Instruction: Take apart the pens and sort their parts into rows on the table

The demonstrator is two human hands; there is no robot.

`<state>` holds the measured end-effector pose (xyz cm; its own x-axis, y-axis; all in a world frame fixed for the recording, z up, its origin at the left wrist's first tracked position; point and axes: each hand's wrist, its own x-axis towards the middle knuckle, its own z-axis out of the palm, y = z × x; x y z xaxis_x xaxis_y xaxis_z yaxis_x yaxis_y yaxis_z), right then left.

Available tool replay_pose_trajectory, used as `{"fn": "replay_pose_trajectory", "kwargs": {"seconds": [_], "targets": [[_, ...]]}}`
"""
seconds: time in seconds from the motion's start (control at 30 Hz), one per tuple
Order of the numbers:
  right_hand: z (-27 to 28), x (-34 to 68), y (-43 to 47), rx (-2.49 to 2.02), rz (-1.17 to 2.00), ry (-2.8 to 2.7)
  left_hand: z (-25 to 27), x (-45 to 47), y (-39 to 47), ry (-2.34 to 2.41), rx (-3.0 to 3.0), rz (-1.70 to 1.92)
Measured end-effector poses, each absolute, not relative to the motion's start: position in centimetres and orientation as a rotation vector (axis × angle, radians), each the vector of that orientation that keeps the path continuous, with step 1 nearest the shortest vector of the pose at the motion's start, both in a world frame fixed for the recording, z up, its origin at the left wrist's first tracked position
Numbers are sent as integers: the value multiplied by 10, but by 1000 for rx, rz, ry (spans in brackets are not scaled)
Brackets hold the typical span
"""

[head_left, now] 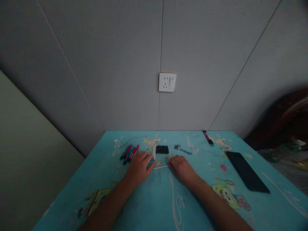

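Note:
My left hand is closed around a short blue piece that looks like a pen barrel; the fingers cover part of it. My right hand pinches the right end of a thin white rod, perhaps a pen refill, whose other end reaches toward the left hand. Just beyond the hands lie a row of short black tubes and an upright white strip. Blue and pink pen barrels lie beside the left hand. Small dark parts and a line of tiny dark pieces sit beyond the right hand.
A blue patterned cloth covers the table. On the right rests a flat black rectangular object, with a few pens near the back edge. A grey wall with a socket rises behind. Dark furniture stands at far right.

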<state>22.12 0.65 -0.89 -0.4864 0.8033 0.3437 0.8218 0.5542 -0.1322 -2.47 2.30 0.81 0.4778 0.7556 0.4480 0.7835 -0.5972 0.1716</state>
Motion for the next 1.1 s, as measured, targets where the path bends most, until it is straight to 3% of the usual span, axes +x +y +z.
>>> {"fn": "replay_pose_trajectory", "kwargs": {"seconds": [0.5, 0.83, 1.1], "targets": [[-10, 233, 12, -1421, -63, -2207, 2, -25, 22, -1449, -2770, -708], [-3, 212, 1, -1205, -66, -2305, -1, -18, 18, -1379, -2809, -599], [-4, 230, 21, -1694, -419, -2042, -13, -31, 34, -1687, -2520, -1097]]}}
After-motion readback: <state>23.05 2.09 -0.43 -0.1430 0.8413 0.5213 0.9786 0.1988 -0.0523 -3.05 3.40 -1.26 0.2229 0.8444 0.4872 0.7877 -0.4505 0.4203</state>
